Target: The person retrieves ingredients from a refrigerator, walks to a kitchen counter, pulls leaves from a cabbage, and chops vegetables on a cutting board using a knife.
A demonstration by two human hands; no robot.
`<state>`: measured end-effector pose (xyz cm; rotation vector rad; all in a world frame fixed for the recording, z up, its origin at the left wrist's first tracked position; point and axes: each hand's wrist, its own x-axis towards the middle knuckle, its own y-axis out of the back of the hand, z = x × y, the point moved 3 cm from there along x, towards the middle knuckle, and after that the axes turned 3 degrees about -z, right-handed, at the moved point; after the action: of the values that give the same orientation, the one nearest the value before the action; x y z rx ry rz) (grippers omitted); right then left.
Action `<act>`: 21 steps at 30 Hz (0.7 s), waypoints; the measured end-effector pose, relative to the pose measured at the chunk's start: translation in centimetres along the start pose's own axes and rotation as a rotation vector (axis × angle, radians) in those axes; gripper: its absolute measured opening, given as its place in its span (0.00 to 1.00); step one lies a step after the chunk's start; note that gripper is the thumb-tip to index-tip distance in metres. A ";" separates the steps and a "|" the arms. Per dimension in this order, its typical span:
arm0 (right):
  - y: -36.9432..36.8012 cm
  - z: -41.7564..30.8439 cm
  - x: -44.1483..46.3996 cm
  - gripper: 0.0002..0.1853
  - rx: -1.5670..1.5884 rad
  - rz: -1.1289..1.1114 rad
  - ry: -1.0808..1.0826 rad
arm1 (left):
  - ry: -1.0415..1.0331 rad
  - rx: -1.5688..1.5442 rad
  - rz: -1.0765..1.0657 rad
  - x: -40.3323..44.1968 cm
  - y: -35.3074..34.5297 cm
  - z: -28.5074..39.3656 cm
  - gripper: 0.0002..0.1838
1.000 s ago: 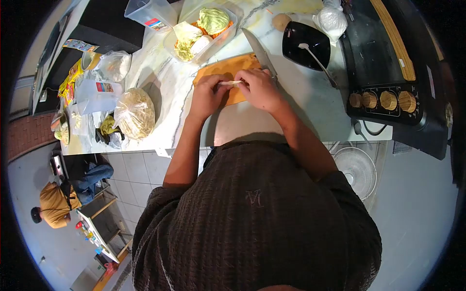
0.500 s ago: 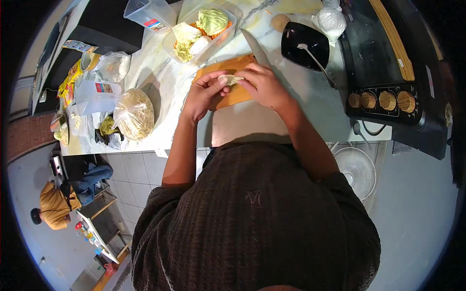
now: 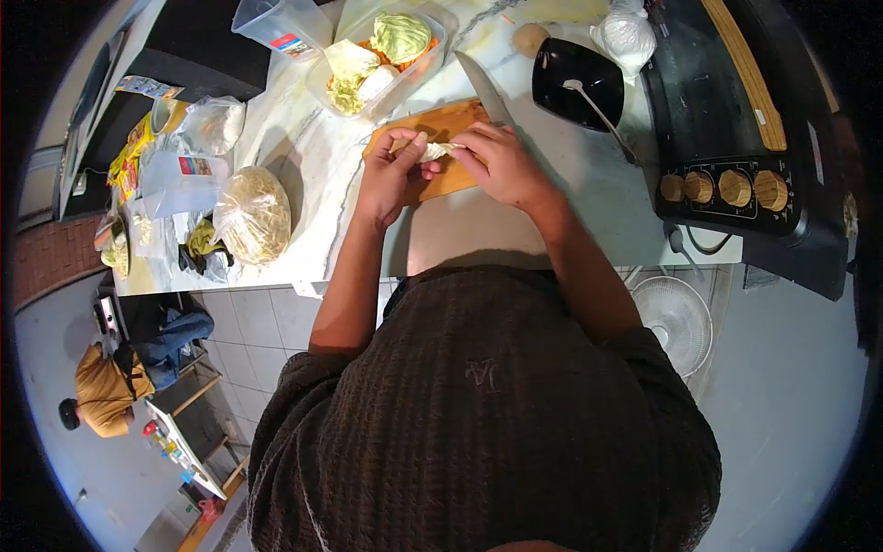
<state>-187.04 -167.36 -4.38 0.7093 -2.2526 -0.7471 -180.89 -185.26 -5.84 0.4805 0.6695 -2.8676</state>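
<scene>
Since a second ago, the left hand [image 3: 384, 187] has been turning over above the wooden cutting board [image 3: 451, 184], now showing its curled fingers, and the right hand [image 3: 504, 167] has been shifting a little rightward. The pale strip [image 3: 438, 152] between them is now looking shorter and more creased than the thin band it was forming then. Both hands are staying close together over the board, each pinching one end of the strip between thumb and fingers.

Nearest the board, a knife [image 3: 483, 87] is lying at its right edge, blade pointing away from the person. To the board's left, a clear bag of pale strands [image 3: 253, 216] is resting on the marble-look countertop [image 3: 317, 216]. Right of and beyond the board, a black bowl [image 3: 561, 101] is holding a spoon [image 3: 598, 112]. Directly beyond the board, a clear plastic container [image 3: 405, 90] is holding cut cabbage [image 3: 401, 37]. Farther off, past the bowl, a tied bag of white contents [image 3: 627, 41] is sitting. These surroundings are keeping their places.
</scene>
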 end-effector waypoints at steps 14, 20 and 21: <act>0.3 0.4 -0.1 0.08 0.278 0.084 -0.222 | -0.337 0.728 -0.021 -0.1 -0.1 1.5 0.13; 0.4 0.3 0.0 0.09 0.273 0.079 -0.230 | -0.353 0.857 -0.118 -0.9 -1.5 2.7 0.16; 0.5 0.2 0.0 0.10 0.283 0.064 -0.273 | -0.358 0.812 -0.135 -1.0 -1.8 2.9 0.17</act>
<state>-187.35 -166.95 -4.18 0.6957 -2.6520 -0.5241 -181.16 -184.94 -2.33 -0.0153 -0.5644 -3.1223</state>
